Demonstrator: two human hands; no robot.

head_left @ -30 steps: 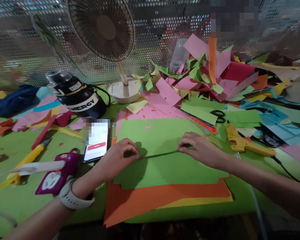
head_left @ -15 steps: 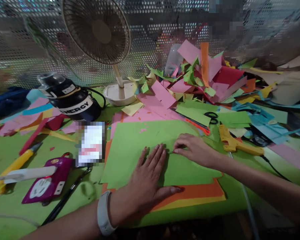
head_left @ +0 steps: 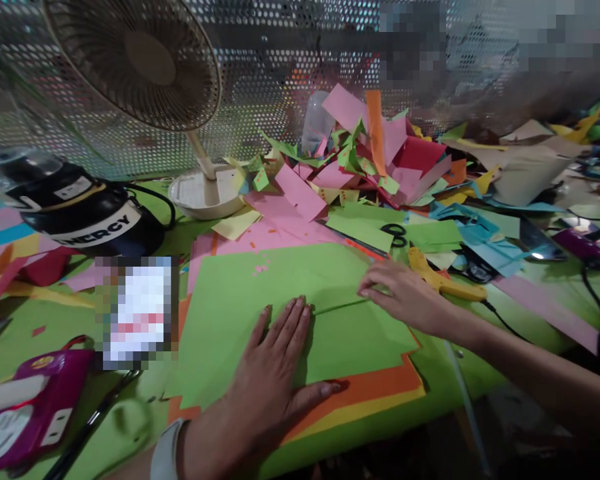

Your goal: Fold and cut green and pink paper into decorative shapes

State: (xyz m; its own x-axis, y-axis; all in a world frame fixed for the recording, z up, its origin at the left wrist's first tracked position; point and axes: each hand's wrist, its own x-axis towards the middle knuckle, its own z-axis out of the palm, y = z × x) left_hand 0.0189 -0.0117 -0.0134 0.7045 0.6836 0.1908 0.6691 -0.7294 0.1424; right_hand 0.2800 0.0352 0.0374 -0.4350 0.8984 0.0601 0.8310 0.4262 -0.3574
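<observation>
A large green paper sheet (head_left: 220, 300) lies on top of orange and yellow sheets (head_left: 375, 393). My left hand (head_left: 275, 367) rests flat on it, palm down, fingers spread, with a pale band at the wrist. To the right, my right hand (head_left: 400, 293) is pinched on a thin green strip (head_left: 340, 306) that runs leftward over the sheet to the left fingertips. Small pink scraps (head_left: 261, 267) lie on the sheet's upper part.
Behind are a white fan (head_left: 207, 193), a black bottle (head_left: 95, 207) and heaped paper scraps (head_left: 350, 167). Black-handled scissors (head_left: 394, 235) and a yellow glue gun (head_left: 445, 283) lie right. A blurred-out phone (head_left: 139, 313) and purple device (head_left: 55, 400) lie left.
My right hand has moved right, away from my left hand, and more of the green strip shows between them. My left hand stays flat on the sheet. The view has shifted right.
</observation>
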